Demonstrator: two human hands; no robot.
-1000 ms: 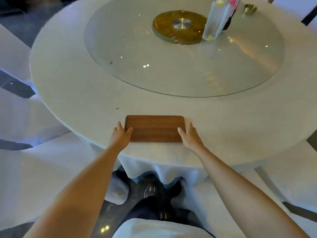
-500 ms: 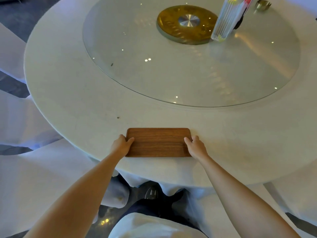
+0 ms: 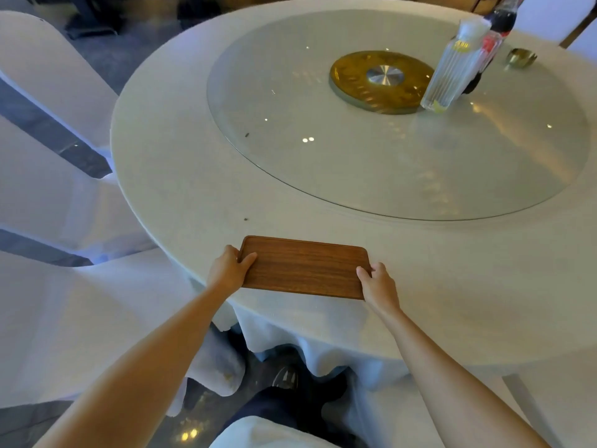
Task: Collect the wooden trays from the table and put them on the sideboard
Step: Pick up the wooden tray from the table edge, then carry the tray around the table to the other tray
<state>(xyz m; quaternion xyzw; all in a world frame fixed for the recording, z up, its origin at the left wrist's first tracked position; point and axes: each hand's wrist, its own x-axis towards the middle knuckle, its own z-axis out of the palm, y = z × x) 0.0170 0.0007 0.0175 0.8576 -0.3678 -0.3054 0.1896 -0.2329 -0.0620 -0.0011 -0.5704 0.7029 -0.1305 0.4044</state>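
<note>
A brown wooden tray (image 3: 305, 266) lies at the near edge of the round table (image 3: 181, 176), which is covered in a white cloth. My left hand (image 3: 230, 268) grips the tray's left end, thumb on top. My right hand (image 3: 378, 282) grips its right end the same way. The tray's near edge reaches the table's rim. I cannot tell whether it is lifted off the cloth. No sideboard is in view.
A glass turntable (image 3: 323, 163) with a gold hub (image 3: 381, 80) fills the table's middle. On it stand a clear ribbed bottle (image 3: 452, 76), a dark bottle (image 3: 499, 21) and a small gold dish (image 3: 520, 57). White-covered chairs (image 3: 48, 195) stand at the left and near my legs.
Both hands have closed on the tray's ends, thumbs now on top. The tray has turned slightly and slid toward the table's edge. My view has shifted left.
</note>
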